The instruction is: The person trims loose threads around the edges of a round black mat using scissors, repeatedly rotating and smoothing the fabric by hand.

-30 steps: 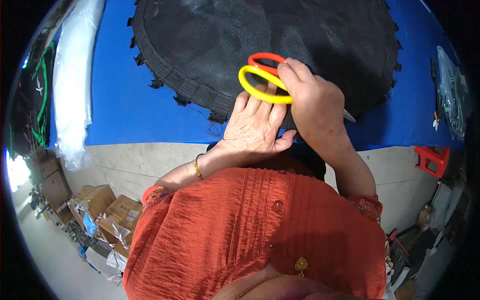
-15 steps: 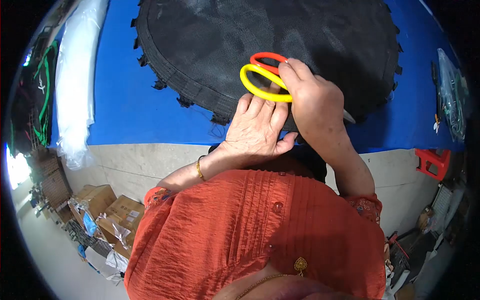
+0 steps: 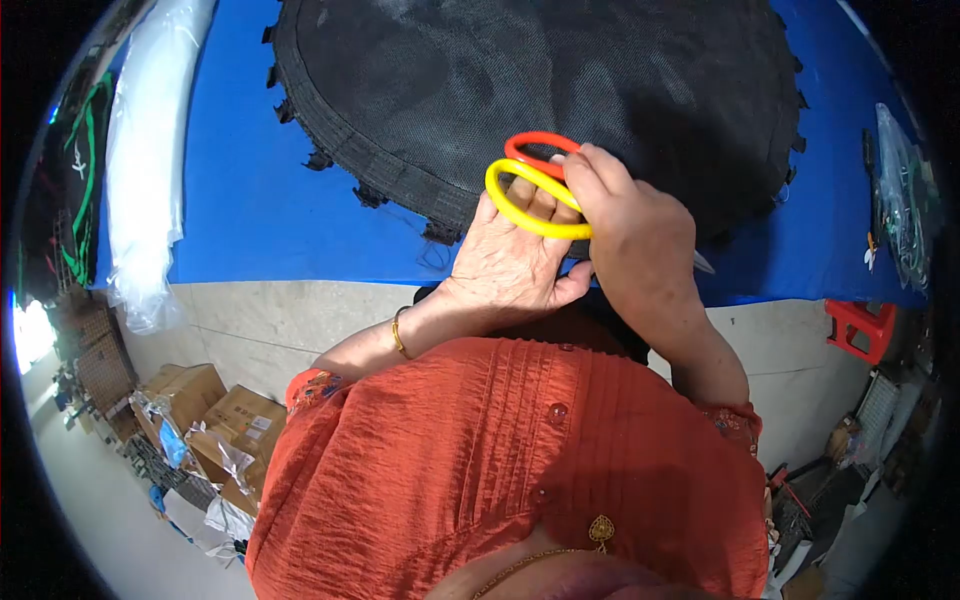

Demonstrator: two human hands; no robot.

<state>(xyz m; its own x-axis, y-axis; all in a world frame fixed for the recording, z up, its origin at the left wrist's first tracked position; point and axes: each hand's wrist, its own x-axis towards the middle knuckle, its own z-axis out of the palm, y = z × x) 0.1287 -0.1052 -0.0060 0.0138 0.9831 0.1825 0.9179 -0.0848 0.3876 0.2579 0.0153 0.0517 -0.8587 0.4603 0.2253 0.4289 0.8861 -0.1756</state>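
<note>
A round black mesh piece [image 3: 440, 90] with small black tabs around its rim lies on the blue table [image 3: 290, 235]. My right hand [image 3: 640, 225] is closed around scissors [image 3: 540, 228] with one yellow and one red handle loop. The loops stick out to the left of that hand, and a metal tip shows at its right. My left hand [image 3: 505, 255] rests at the near edge of the mesh, fingers partly behind the yellow loop, thumb apart. Whether its fingers pinch the edge is hidden. Loose black threads hang by the rim, left of my left hand.
Clear plastic sheeting [image 3: 150, 170] lies along the table's left side. At the right edge is a plastic bag [image 3: 900, 200] with green items. A red stool [image 3: 860, 328] stands on the floor at the right, cardboard boxes [image 3: 240, 425] at the lower left.
My right hand and the scissors have moved slightly down toward me. My left hand stays at the edge of the mesh, its fingers now more covered by the yellow loop.
</note>
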